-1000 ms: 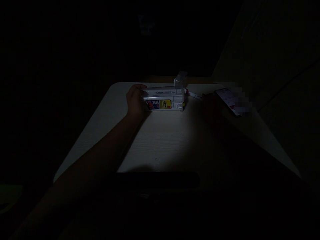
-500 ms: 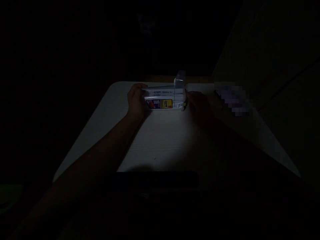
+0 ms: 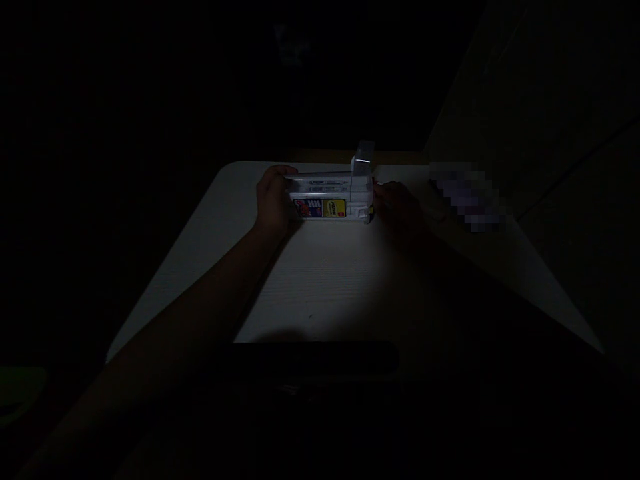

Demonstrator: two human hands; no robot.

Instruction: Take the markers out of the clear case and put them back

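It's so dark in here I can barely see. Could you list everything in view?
table: one, white, centre.
plastic case: one, clear with a yellow, blue and red label, far middle of table.
lid flap: one, clear, raised at the case's right end.
blurred item: one, pale, far right of table.
dark strip: one, black, near table edge.
left hand: one, gripping the case's left end.
right hand: one, shadowed, at the case's right end.

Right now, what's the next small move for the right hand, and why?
Probably ease the right hand into the open end of the clear box: the flap lid stands up, the left hand grips the other end on the table, and the right hand sits at the mouth. Its grip is too dark to judge.
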